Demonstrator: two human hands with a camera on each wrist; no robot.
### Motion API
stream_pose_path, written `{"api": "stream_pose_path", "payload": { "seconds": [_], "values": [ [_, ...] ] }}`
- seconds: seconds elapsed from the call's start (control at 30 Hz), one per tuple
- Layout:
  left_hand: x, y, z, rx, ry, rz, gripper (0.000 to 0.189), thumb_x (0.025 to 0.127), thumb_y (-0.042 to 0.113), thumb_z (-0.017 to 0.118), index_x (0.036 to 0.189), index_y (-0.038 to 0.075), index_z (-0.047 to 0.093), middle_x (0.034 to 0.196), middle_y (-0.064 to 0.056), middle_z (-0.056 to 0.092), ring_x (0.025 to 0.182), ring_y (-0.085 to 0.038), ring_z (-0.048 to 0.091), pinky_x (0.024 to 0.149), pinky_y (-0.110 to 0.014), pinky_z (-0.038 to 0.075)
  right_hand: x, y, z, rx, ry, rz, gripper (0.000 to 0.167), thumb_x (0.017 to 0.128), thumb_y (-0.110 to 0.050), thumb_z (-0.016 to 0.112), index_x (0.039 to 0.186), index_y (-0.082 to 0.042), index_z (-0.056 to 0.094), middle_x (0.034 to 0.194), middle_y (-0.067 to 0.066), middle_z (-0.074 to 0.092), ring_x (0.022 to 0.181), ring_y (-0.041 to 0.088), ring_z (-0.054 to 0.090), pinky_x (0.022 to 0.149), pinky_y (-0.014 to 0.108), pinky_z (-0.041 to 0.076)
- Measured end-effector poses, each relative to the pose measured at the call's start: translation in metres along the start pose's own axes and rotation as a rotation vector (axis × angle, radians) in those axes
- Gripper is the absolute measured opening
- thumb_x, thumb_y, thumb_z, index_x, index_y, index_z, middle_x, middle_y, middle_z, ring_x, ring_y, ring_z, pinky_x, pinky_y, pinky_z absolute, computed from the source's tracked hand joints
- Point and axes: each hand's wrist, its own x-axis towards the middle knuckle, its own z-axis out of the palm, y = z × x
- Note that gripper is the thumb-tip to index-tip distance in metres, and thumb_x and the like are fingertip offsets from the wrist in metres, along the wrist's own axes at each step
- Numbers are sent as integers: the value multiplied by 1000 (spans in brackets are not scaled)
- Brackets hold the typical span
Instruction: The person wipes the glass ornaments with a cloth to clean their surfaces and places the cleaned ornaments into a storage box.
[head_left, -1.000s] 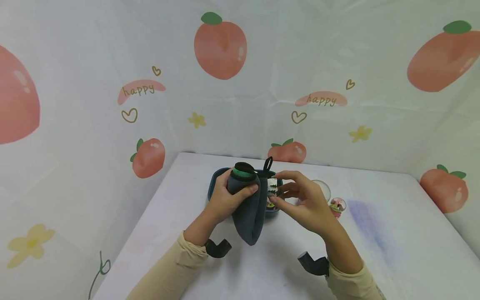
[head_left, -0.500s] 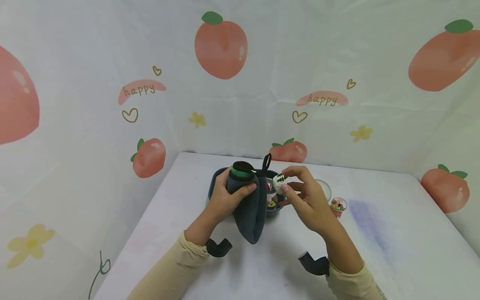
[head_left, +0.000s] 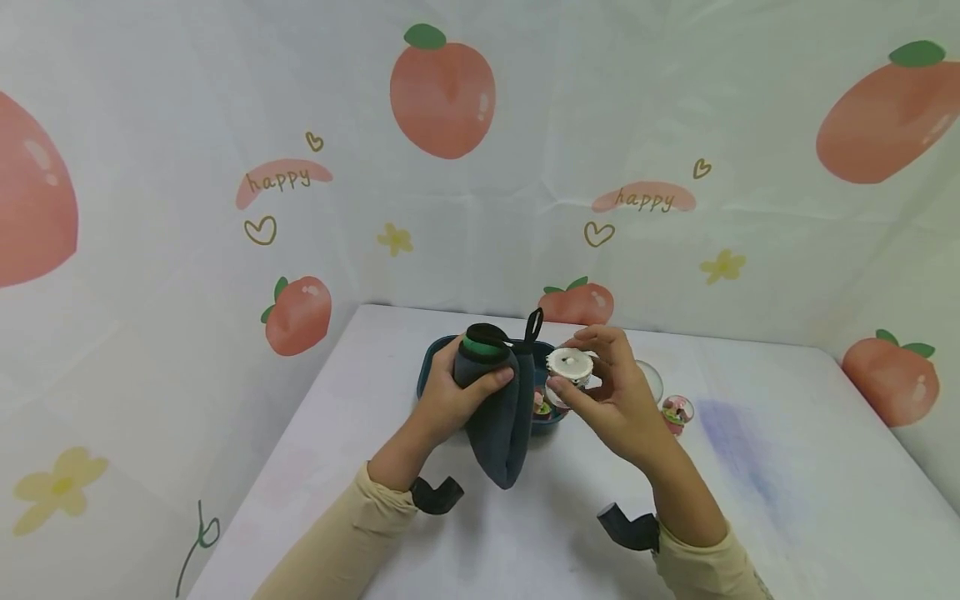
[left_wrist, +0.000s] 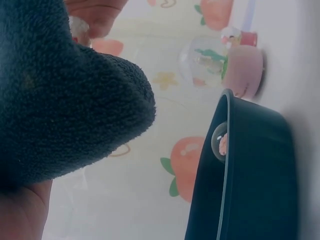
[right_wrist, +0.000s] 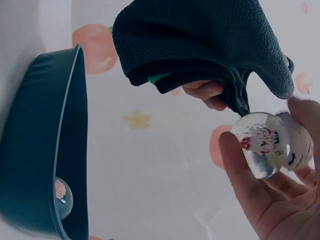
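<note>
My left hand (head_left: 453,400) grips a folded dark blue-green towel (head_left: 498,442) with black edging, a hanging loop and a green patch at its top. The towel hangs left of a small snow globe (right_wrist: 260,142), which my right hand (head_left: 618,408) holds between thumb and fingers. In the head view the globe's round white base (head_left: 570,365) faces up. The right wrist view shows its clear dome, with a red and white figure inside, close to the towel's edge; I cannot tell whether they touch.
Behind the hands stands a dark teal basin (left_wrist: 260,170) with another small globe (right_wrist: 63,197) inside. To the right on the white table are a larger snow globe with a pink base (left_wrist: 243,70) and a small pink globe (head_left: 677,412). A printed curtain backs the table.
My right hand has turned the snow globe so its base underside now faces up, and shifted it slightly right, away from the towel. The left hand and towel have barely moved.
</note>
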Motion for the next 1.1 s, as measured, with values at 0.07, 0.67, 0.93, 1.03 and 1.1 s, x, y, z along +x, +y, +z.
{"api": "stream_pose_path", "payload": {
  "seconds": [0.07,0.67,0.93,1.03,1.1],
  "values": [
    [0,0,0,3,-2,5,58,90,50,79,125,5,68,114,-14,71,103,-17,66,90,-33,56,0,0,1,3,1,-6,60,84,13,81,130,0,45,111,10,65,96,11,71,68,32,64],
    [1,1,1,-18,-39,32,62,92,55,77,127,6,66,116,-15,70,106,-17,65,94,-33,54,-1,4,-2,-139,-94,-101,58,76,14,83,128,-10,73,129,7,74,122,9,67,85,27,63],
    [0,0,2,-4,-64,26,59,92,53,77,128,7,66,117,-14,70,107,-19,65,94,-35,55,-1,4,0,-204,-54,-132,56,78,14,82,130,-6,75,133,11,73,123,4,66,88,19,60],
    [0,0,2,-10,-66,22,57,92,52,77,128,9,66,116,-13,70,106,-19,65,94,-35,55,-2,5,-1,-184,-53,-110,55,77,15,82,128,-6,76,131,11,74,119,4,68,84,21,61],
    [0,0,2,-13,-67,23,56,92,51,78,128,9,66,115,-12,70,106,-18,65,93,-35,55,-2,5,-1,-162,-60,-85,54,77,14,82,126,-7,76,130,11,74,117,4,69,83,23,62]
  ]
}}
